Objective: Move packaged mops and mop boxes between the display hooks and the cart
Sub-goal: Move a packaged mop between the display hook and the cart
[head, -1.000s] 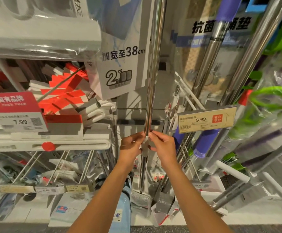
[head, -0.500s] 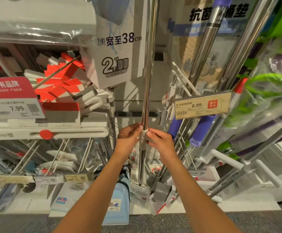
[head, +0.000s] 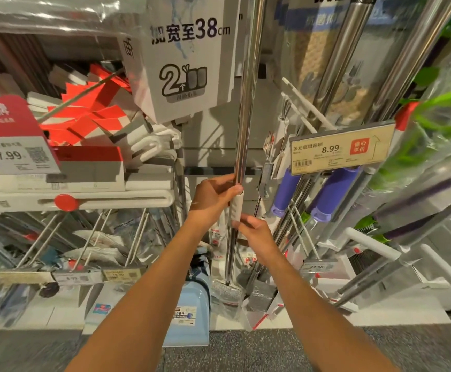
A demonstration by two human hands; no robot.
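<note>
Two hands, left hand (head: 213,196) and right hand (head: 256,232), gripping shiny chrome mop pole (head: 243,116) at white cylindrical collar (head: 237,208)

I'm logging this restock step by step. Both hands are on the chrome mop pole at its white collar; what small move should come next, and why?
Probably a short straight lift of the mop pole to free it. The left hand grips it at the top of the white collar and the right hand pinches just below, while its mop head hangs low among packed goods.

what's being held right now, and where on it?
A chrome mop pole, held at its white plastic collar: left hand grips the collar's top end, right hand pinches the pole just below it.
</note>
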